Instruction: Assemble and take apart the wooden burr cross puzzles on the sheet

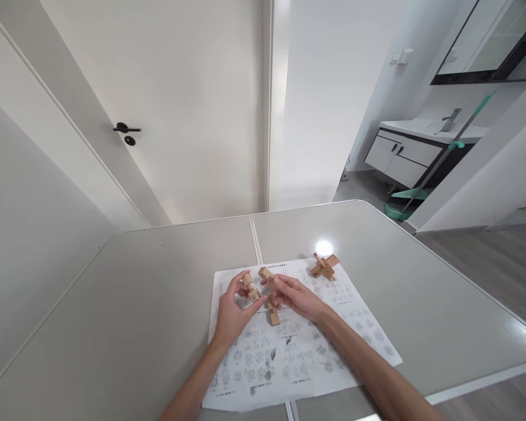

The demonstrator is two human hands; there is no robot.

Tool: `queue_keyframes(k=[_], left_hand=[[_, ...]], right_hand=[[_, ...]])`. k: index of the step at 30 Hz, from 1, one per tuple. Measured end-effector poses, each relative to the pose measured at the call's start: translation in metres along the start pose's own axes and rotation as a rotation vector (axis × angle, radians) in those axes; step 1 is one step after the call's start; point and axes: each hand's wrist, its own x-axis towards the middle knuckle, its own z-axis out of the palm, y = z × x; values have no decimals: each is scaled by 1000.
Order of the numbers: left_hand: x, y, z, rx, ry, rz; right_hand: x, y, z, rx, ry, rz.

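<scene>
My left hand (236, 307) grips a light wooden puzzle piece (255, 294) with notches between thumb and fingers, just above a printed sheet. Close beside it, my right hand (296, 295) is closed on another light wooden puzzle piece (265, 273), whose far end sticks out past the fingertips. Below the fingers a notched wooden stick (274, 317) shows; I cannot tell whether it lies on the paper or touches the right fingers. Darker wooden pieces crossed into an assembled puzzle (324, 267) sit at the sheet's upper right.
The white instruction sheet (307, 368), covered in small diagrams, lies on a grey table (158, 310) with a seam down its middle. Beyond the table stand a closed door (201, 105) and, at right, a washbasin cabinet (405, 155) with a green dustpan (397, 211).
</scene>
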Motion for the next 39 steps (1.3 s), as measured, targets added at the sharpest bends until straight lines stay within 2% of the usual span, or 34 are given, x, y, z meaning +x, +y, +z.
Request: queue_keyframes(k=[4,6,12,17,22,27,32,35,39], left_hand=[[-2,1,1,200,32,207],[-1,0,1,241,11,254],[-1,-1,0,160,-121,183],[-3,3,-2,1,-151,179],[-4,8,1,-190,-193,39],[-1,13,2,-376,-141,-103],[3,13,1,-734,-78,-276],[5,7,2,-883,-69,-343],[7,0,2,-943,-76,-374]], right_hand=[[-4,-1,2,-213,-175,23],[-4,-1,1,-248,-214,11],[-2,-1,2,-249,-198,16],[0,-6,4,-247,-148,63],[1,-5,6,-259,-123,60],[1,0,2,-345,-38,-7],[-1,-3,1,-330,18,-24],[-1,-5,2,-274,-1,-52],[-1,-5,1,-234,-70,-85]])
